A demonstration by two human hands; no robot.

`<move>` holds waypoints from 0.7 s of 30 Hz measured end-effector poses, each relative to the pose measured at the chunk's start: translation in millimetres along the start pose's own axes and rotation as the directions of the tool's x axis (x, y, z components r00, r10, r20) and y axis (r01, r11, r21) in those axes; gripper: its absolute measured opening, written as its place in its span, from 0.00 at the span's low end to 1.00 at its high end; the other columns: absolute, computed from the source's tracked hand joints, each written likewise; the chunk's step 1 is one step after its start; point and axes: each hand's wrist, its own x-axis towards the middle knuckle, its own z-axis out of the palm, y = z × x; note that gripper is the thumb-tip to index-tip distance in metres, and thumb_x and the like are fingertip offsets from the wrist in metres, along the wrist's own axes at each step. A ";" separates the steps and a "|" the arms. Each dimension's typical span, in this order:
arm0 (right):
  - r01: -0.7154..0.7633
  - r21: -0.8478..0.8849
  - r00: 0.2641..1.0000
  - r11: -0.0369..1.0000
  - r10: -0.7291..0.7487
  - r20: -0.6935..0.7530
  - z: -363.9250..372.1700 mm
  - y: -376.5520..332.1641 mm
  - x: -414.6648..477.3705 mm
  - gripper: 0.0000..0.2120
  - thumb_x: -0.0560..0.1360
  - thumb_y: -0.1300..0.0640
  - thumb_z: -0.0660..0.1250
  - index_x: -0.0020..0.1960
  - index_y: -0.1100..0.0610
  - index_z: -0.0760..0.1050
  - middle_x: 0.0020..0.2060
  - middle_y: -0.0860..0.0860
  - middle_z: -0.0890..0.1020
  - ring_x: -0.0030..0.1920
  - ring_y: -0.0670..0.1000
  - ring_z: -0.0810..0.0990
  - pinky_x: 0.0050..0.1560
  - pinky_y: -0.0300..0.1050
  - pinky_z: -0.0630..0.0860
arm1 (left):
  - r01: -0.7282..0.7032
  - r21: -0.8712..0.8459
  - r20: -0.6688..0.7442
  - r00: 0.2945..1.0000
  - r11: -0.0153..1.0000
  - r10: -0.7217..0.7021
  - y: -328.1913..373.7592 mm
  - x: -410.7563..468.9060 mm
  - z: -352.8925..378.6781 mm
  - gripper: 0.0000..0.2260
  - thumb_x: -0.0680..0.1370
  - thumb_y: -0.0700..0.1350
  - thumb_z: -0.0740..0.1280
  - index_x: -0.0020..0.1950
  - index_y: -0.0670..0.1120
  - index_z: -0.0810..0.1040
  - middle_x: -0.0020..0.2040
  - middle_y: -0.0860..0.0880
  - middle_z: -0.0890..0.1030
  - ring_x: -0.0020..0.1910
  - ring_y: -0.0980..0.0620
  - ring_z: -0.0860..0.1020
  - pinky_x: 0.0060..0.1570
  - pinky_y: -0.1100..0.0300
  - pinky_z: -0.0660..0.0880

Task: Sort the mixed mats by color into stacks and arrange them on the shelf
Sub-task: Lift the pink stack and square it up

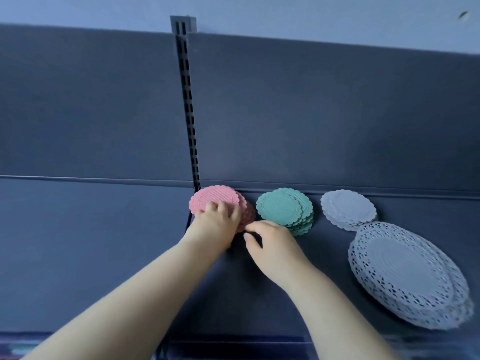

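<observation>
Left hand on pink stack
Fingers curl over its top; right hand curled beside its edge — grip unclear.

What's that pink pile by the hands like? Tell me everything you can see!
The pink stack is a pile of round mats with scalloped edges and a ribbed oval pattern, maybe silicone. The mats are slightly fanned. It lies flat on the dark shelf by the back wall, leftmost in a row, apart from the green stack. The left hand holds its near edge, fingers bent over the top mat. The right hand reaches its lower right edge; contact is unclear.
</observation>
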 end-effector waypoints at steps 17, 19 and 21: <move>-0.405 0.633 0.912 0.660 0.338 0.232 10.8 -4.7 28.2 0.11 0.75 0.48 0.59 0.48 0.56 0.73 0.47 0.56 0.80 0.47 0.52 0.80 0.58 0.57 0.74 | -0.246 -0.292 -0.562 0.826 0.924 0.042 -43.4 -22.8 24.6 0.19 0.68 0.41 0.57 0.53 0.37 0.81 0.43 0.46 0.84 0.35 0.45 0.79 0.41 0.61 0.72; -0.410 0.583 0.909 0.701 0.366 0.200 15.1 -8.4 28.2 0.15 0.73 0.45 0.59 0.51 0.56 0.72 0.44 0.53 0.78 0.48 0.52 0.78 0.59 0.56 0.74 | -0.342 -0.301 -0.496 0.853 0.890 0.161 -49.0 -23.9 26.9 0.18 0.69 0.44 0.60 0.54 0.42 0.82 0.51 0.50 0.83 0.41 0.47 0.80 0.48 0.61 0.74; -0.403 0.546 0.912 0.735 0.370 0.175 16.3 -9.4 27.9 0.15 0.74 0.46 0.59 0.51 0.57 0.72 0.43 0.50 0.78 0.48 0.50 0.77 0.58 0.51 0.74 | -0.349 -0.393 -0.347 0.913 0.851 0.215 -60.0 -22.3 17.6 0.21 0.71 0.59 0.62 0.56 0.49 0.82 0.53 0.55 0.82 0.45 0.51 0.78 0.49 0.65 0.74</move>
